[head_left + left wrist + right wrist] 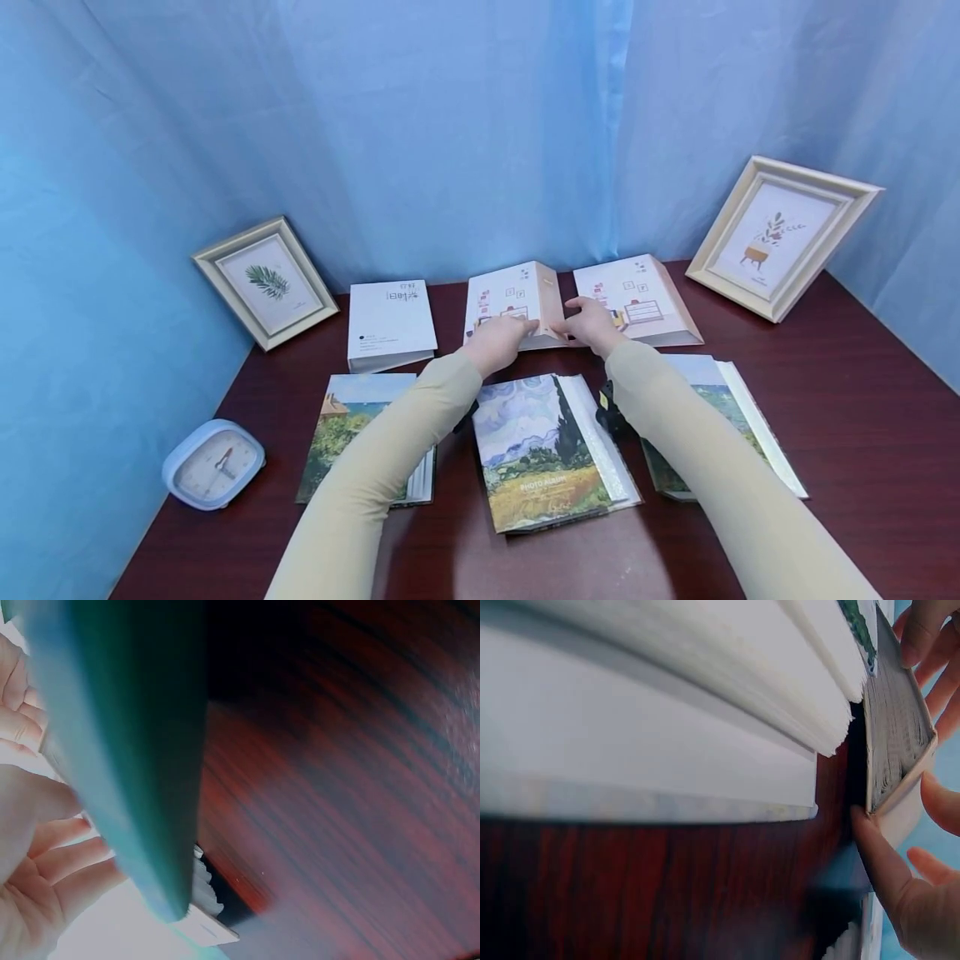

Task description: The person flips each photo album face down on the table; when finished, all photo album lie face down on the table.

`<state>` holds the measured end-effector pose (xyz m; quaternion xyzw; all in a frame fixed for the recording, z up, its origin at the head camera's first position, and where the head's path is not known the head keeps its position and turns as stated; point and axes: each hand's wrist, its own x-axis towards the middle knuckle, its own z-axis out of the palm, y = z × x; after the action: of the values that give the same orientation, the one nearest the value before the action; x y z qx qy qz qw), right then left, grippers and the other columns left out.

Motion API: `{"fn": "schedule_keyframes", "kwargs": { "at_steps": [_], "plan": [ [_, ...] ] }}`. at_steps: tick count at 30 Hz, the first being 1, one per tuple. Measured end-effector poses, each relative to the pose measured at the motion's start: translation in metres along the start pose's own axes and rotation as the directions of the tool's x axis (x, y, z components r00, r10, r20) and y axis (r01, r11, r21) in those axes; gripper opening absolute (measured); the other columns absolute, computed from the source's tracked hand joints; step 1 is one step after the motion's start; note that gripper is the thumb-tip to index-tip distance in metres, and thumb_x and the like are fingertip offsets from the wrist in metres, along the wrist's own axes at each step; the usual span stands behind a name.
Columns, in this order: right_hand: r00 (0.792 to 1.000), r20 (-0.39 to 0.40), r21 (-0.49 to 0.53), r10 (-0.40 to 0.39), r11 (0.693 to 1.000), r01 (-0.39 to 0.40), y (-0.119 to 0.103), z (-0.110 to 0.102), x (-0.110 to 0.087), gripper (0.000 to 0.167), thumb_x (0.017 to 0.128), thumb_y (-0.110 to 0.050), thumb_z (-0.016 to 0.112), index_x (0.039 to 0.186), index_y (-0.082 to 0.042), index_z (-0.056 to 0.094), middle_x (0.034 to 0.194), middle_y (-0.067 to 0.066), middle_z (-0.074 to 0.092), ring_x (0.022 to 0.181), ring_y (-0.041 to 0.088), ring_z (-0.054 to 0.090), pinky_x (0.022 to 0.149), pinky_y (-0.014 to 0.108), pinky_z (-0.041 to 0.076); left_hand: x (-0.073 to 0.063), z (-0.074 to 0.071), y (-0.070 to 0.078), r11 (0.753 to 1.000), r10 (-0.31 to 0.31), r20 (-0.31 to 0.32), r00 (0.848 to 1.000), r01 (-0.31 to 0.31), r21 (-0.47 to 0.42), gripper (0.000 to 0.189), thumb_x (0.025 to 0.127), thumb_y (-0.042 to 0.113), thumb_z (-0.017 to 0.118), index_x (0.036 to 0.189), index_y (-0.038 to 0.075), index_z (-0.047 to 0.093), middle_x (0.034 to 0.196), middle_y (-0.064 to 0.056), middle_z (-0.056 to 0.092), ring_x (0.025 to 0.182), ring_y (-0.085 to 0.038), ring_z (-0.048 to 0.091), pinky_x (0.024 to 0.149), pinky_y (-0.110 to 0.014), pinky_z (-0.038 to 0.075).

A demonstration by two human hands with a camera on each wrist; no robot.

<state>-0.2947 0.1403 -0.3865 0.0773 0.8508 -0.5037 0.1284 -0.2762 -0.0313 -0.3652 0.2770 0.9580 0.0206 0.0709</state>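
A white album (498, 292) with a pink spine lies in the middle of the back row. My left hand (498, 342) holds its near left part, thumb along the near edge and fingers over the cover. At the spine (904, 810), my right hand (595, 323) touches the side with its fingertips; the thumb is low at the corner. A matching white album (637, 300) lies partly behind the right hand. Below the wrists is a painted photo album (540, 458). In the left wrist view, a blurred green cover (135, 765) hides part of the left hand (45, 885).
Another white album (390, 321) lies back left. Painted albums flank the front one at left (337, 429) and right (738, 417), partly under the forearms. A blue clock (213, 465) stands at far left. Framed pictures lean at left (266, 279) and right (780, 233) before blue curtains.
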Motion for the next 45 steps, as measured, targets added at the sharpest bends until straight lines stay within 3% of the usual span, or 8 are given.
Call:
{"fn": "schedule_keyframes", "kwargs": {
  "at_steps": [7,16,23,29,36,41,45],
  "plan": [
    [0.999,-0.025,-0.046,-0.034,0.998,0.033,-0.004,-0.004,-0.006,0.062,0.09,-0.01,0.062,0.143,0.002,0.033,0.123,0.027,0.054,0.11,0.037,0.059,0.09,0.041,0.051,0.0,0.0,-0.001,0.993,0.011,-0.008,1.0,-0.012,-0.117,0.039,0.099,0.009,0.047,0.136,0.017,0.053,0.134,-0.002,0.057,0.124,-0.016,0.053,0.103,-0.03,0.042],
    [1.0,-0.005,-0.035,-0.023,0.999,0.023,-0.007,-0.006,-0.012,0.059,0.09,-0.013,0.063,0.14,0.002,0.036,0.124,0.026,0.055,0.111,0.035,0.06,0.09,0.039,0.051,-0.003,0.003,-0.003,0.991,0.047,-0.057,0.997,-0.054,-0.123,0.035,0.098,0.016,0.05,0.132,0.014,0.058,0.131,-0.003,0.06,0.123,-0.017,0.054,0.102,-0.033,0.043],
    [0.998,0.009,-0.01,-0.063,0.998,0.063,-0.014,-0.005,-0.016,0.057,0.09,-0.012,0.063,0.139,0.002,0.038,0.125,0.025,0.054,0.112,0.035,0.058,0.091,0.041,0.051,-0.006,-0.002,-0.006,0.994,0.055,-0.11,0.992,-0.065,-0.092,0.035,0.096,0.019,0.052,0.131,0.016,0.058,0.127,-0.003,0.063,0.116,-0.019,0.059,0.096,-0.036,0.048],
    [0.998,0.02,-0.027,-0.055,0.998,0.055,-0.02,-0.005,-0.017,0.058,0.091,-0.012,0.063,0.141,0.0,0.036,0.126,0.024,0.052,0.111,0.035,0.058,0.092,0.04,0.051,-0.013,-0.006,-0.011,0.988,0.049,-0.135,0.99,-0.068,-0.137,0.037,0.097,0.021,0.052,0.134,0.016,0.056,0.132,-0.005,0.059,0.118,-0.021,0.058,0.097,-0.037,0.047],
    [0.999,0.026,-0.062,-0.046,0.997,0.048,-0.024,-0.002,-0.018,0.061,0.089,-0.016,0.066,0.142,-0.004,0.038,0.127,0.022,0.051,0.108,0.033,0.058,0.093,0.039,0.05,-0.027,-0.006,-0.027,0.977,0.007,-0.155,0.988,-0.04,-0.211,0.038,0.097,0.022,0.053,0.135,0.015,0.055,0.133,-0.005,0.058,0.116,-0.022,0.059,0.094,-0.039,0.049],
    [0.995,0.032,-0.058,-0.095,0.994,0.096,-0.03,0.003,-0.019,0.061,0.088,-0.013,0.067,0.141,-0.002,0.039,0.127,0.023,0.051,0.107,0.032,0.058,0.092,0.039,0.051,-0.037,-0.01,-0.045,0.962,-0.052,-0.187,0.981,-0.001,-0.272,0.039,0.096,0.022,0.054,0.134,0.013,0.055,0.132,-0.008,0.058,0.115,-0.025,0.059,0.092,-0.041,0.05],
    [0.989,0.044,-0.085,-0.143,0.986,0.146,-0.035,0.007,-0.022,0.059,0.088,-0.012,0.066,0.14,-0.001,0.04,0.124,0.023,0.055,0.107,0.033,0.059,0.091,0.039,0.051,-0.043,-0.013,-0.062,0.948,-0.101,-0.2,0.975,0.033,-0.316,0.039,0.095,0.019,0.056,0.133,0.01,0.056,0.126,-0.011,0.062,0.106,-0.024,0.062,0.088,-0.04,0.051]
  ]
}}
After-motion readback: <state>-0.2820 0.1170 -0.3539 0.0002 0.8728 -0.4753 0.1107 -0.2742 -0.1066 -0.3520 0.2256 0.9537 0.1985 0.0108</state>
